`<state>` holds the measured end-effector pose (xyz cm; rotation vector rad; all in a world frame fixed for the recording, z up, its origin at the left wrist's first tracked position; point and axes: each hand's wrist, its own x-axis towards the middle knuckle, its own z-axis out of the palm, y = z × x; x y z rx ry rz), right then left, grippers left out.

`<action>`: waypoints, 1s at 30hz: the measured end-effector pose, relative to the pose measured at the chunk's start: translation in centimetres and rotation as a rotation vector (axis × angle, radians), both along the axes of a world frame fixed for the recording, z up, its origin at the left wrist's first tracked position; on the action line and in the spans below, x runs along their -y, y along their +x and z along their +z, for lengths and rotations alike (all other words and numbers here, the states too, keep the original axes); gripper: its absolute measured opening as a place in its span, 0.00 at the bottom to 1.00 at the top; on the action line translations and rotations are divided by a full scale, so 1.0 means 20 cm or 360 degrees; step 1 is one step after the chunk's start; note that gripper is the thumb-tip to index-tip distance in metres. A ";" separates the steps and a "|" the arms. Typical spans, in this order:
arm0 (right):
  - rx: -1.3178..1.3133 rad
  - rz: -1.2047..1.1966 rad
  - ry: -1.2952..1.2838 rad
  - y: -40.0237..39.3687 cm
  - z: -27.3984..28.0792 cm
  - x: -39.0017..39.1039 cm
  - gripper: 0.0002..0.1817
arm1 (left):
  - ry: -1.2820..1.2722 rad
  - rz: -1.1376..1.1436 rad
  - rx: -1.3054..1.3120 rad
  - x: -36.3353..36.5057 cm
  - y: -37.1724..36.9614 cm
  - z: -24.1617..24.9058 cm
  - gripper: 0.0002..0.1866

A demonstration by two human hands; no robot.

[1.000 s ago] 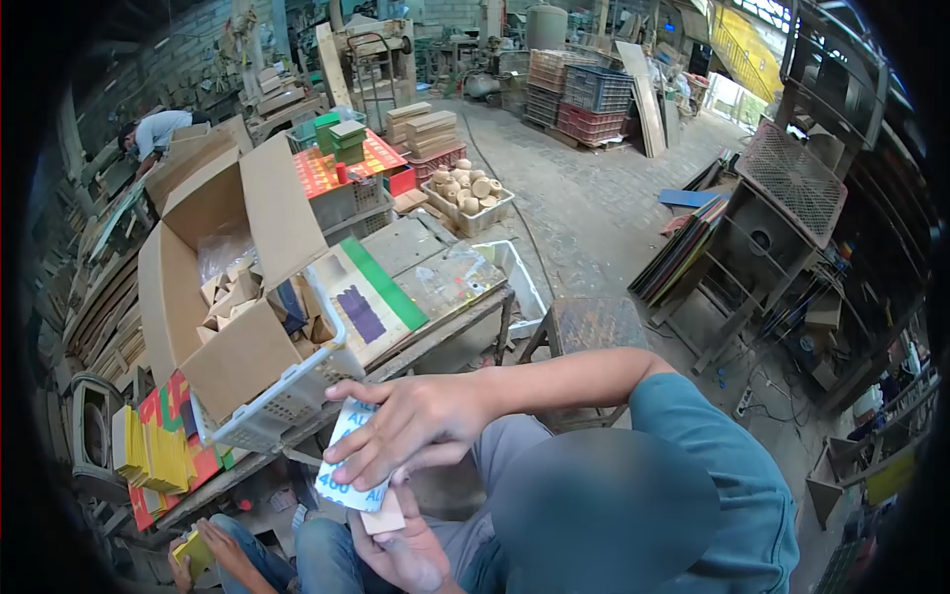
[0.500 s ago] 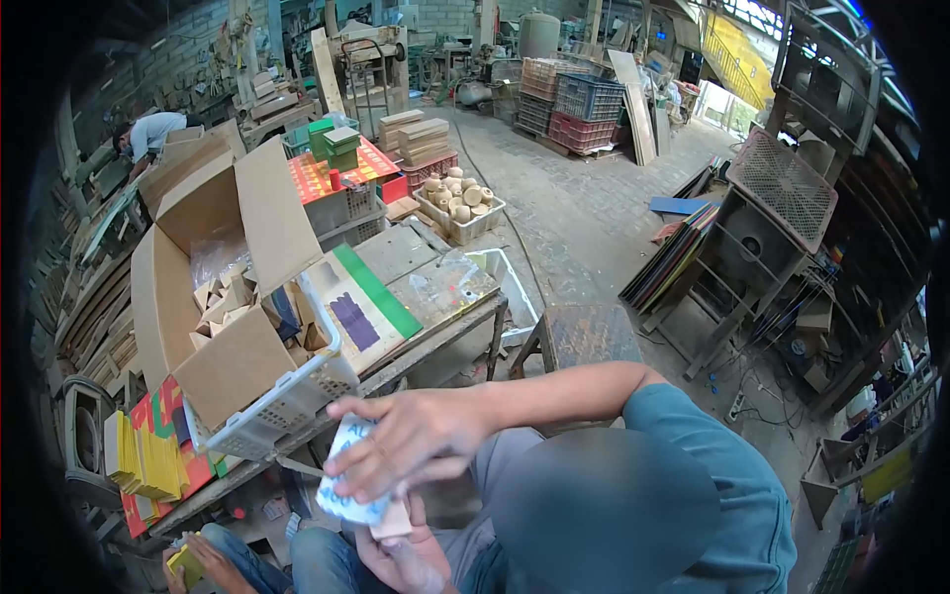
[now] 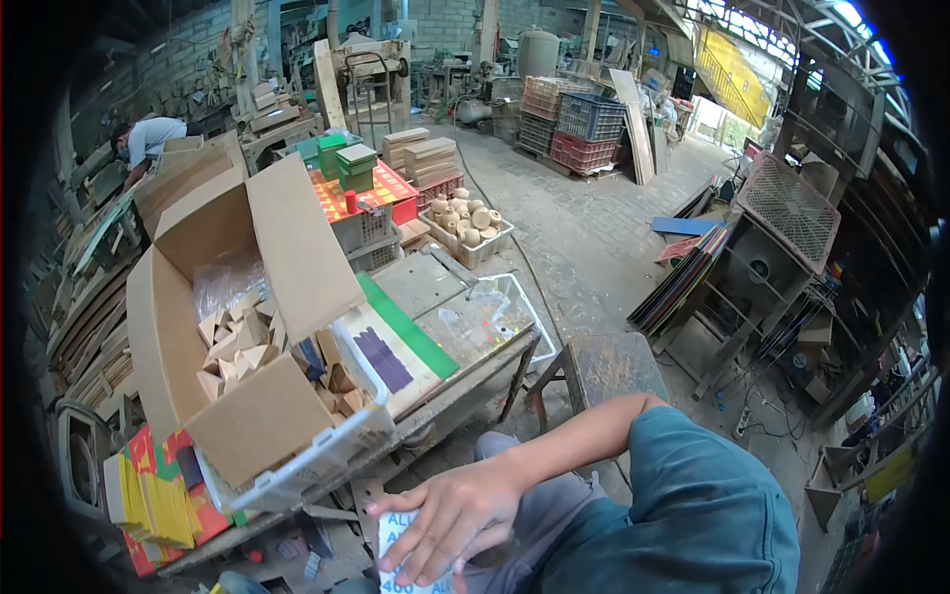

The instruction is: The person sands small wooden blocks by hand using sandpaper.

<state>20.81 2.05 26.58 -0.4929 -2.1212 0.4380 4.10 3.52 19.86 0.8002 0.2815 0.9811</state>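
- sandpaper (image 3: pixel 400 519) marked 400, at the head view's bottom edge, held under the right hand (image 3: pixel 465 510), fingers slightly parted; left hand out of view
- uneven fingertip pressure could let it skid or crease

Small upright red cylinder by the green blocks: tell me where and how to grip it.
Pinch the small red cylinder around its middle, fingers on opposite sides, probably coming down from the near side: it stands upright with nothing above, and the green blocks crowd its far side.
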 end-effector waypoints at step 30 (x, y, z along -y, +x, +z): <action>-0.0269 -0.0741 -0.0279 0.56 1.06 -0.41 0.15 | 0.0039 -0.0294 -0.0257 -0.67 0.64 1.18 0.30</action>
